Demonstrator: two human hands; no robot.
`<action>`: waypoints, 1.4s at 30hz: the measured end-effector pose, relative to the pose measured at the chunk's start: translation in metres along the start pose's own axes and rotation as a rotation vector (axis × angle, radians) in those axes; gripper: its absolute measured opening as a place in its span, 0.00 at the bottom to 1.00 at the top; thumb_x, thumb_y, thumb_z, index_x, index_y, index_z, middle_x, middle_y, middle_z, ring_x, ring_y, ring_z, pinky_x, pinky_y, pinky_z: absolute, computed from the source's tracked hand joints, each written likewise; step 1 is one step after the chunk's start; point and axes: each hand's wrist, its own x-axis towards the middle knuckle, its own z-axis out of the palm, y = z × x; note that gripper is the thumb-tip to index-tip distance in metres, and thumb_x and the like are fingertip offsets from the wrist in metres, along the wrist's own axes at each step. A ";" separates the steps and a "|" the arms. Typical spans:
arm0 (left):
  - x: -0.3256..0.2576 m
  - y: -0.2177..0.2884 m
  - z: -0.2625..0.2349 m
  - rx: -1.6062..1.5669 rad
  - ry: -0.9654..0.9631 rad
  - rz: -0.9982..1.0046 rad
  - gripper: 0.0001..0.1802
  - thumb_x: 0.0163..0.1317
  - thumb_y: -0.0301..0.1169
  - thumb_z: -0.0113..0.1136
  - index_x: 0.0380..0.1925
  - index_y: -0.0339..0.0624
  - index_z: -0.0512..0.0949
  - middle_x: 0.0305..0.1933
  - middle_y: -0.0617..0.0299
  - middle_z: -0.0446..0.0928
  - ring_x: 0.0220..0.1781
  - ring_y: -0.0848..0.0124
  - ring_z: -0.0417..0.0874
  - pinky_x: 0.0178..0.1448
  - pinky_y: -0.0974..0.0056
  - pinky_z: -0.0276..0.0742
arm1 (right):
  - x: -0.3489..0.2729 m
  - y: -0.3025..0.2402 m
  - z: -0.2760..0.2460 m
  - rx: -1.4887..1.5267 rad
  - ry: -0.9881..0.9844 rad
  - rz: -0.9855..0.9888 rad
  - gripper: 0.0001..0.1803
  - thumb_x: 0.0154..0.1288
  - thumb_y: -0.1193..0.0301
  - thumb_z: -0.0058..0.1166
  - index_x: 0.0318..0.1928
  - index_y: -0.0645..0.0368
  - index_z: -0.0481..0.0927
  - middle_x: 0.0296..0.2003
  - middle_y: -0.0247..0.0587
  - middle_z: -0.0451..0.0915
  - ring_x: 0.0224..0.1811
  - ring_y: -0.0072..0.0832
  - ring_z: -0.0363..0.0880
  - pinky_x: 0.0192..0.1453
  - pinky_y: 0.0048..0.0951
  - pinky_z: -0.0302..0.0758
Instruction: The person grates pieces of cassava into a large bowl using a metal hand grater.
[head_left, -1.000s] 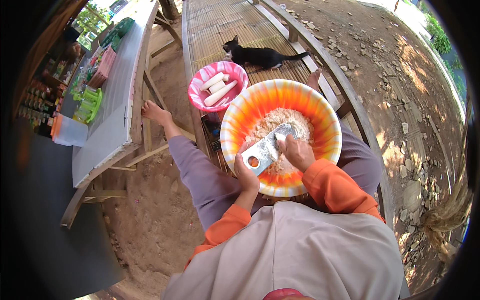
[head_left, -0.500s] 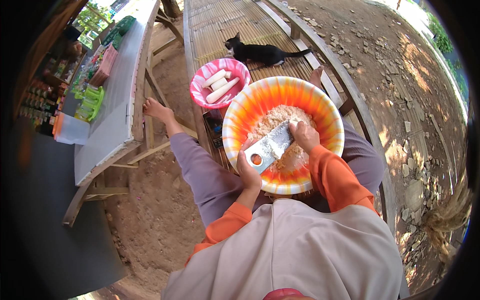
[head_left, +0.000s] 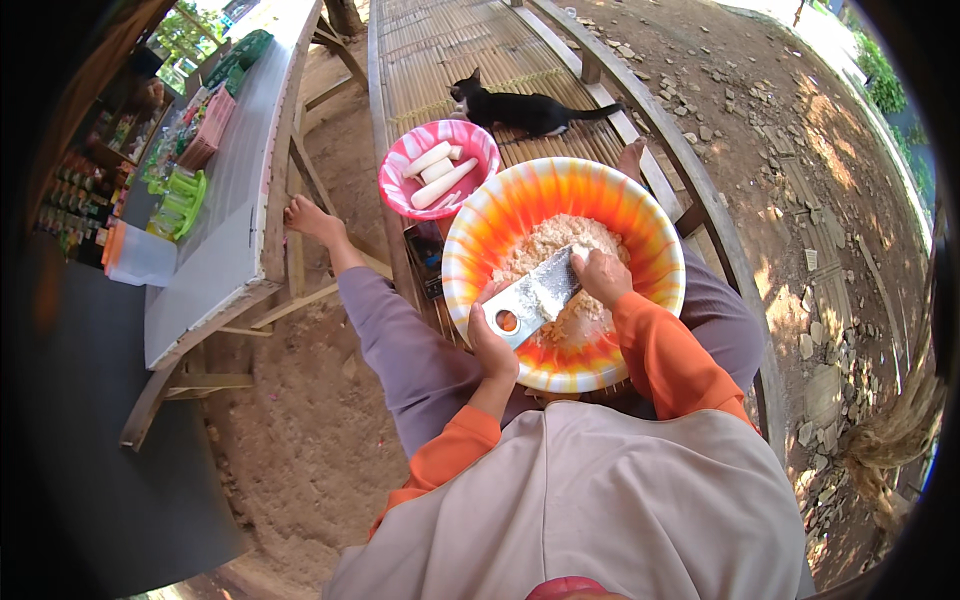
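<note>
My left hand [head_left: 490, 342] is closed on the handle end of a flat metal grater [head_left: 530, 297], which has a round hole there. The grater slants over a large orange, yellow and white basin [head_left: 468, 225] between my legs. Against its far end my right hand [head_left: 606, 279] grips a white piece of peeled cassava [head_left: 580, 256], mostly covered by the fingers. White shreds cling to the grater's face. Beneath it lies a pale heap of grated cassava [head_left: 560, 233] in the basin.
Beyond the basin, to the left, a pink-and-white bowl [head_left: 392, 168] holds several peeled cassava pieces [head_left: 446, 184]. A black cat [head_left: 528, 108] lies on the bamboo bench [head_left: 430, 50]. A wooden rail [head_left: 715, 215] runs along the right. At left, a table [head_left: 225, 220] carries baskets and containers.
The view has shifted slightly. My right hand and the cassava piece have moved a little up and left along the grater. Both grips stay the same.
</note>
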 end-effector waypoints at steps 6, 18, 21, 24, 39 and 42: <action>-0.002 0.007 0.001 0.038 0.007 0.013 0.26 0.69 0.39 0.27 0.53 0.29 0.67 0.53 0.49 0.72 0.55 0.62 0.72 0.62 0.63 0.63 | -0.048 -0.056 -0.031 -0.026 -0.212 -0.086 0.26 0.62 0.49 0.42 0.34 0.63 0.74 0.25 0.58 0.78 0.30 0.52 0.78 0.37 0.50 0.72; 0.001 0.003 -0.002 -0.007 0.011 -0.003 0.27 0.69 0.40 0.26 0.54 0.30 0.65 0.53 0.46 0.71 0.56 0.60 0.72 0.61 0.60 0.65 | -0.048 -0.052 -0.030 -0.020 -0.171 -0.043 0.26 0.61 0.49 0.44 0.30 0.64 0.74 0.27 0.60 0.78 0.32 0.52 0.79 0.37 0.50 0.72; 0.003 -0.002 -0.003 0.063 -0.016 0.034 0.27 0.69 0.41 0.27 0.55 0.30 0.65 0.53 0.47 0.71 0.55 0.61 0.72 0.61 0.59 0.65 | -0.011 -0.019 -0.010 -0.034 -0.053 0.082 0.28 0.61 0.48 0.43 0.32 0.64 0.78 0.30 0.58 0.79 0.36 0.49 0.79 0.41 0.45 0.74; 0.004 -0.001 -0.002 0.044 0.006 0.024 0.26 0.69 0.39 0.27 0.53 0.30 0.67 0.53 0.48 0.72 0.55 0.62 0.72 0.61 0.62 0.64 | 0.003 -0.016 -0.006 -0.071 -0.089 0.054 0.28 0.62 0.48 0.42 0.35 0.64 0.77 0.33 0.60 0.79 0.40 0.48 0.78 0.43 0.44 0.74; 0.001 0.000 -0.001 0.040 -0.011 0.041 0.26 0.69 0.38 0.27 0.51 0.30 0.68 0.52 0.49 0.73 0.54 0.63 0.72 0.61 0.64 0.63 | -0.018 -0.020 -0.003 -0.060 0.101 -0.078 0.22 0.65 0.54 0.41 0.27 0.61 0.71 0.21 0.57 0.77 0.27 0.53 0.76 0.32 0.51 0.71; 0.002 0.003 0.002 0.042 -0.012 0.045 0.26 0.69 0.38 0.26 0.52 0.30 0.68 0.52 0.49 0.73 0.54 0.63 0.72 0.61 0.64 0.64 | 0.005 0.007 0.017 -0.024 0.205 -0.089 0.24 0.63 0.53 0.43 0.27 0.64 0.73 0.23 0.57 0.77 0.28 0.52 0.77 0.33 0.49 0.72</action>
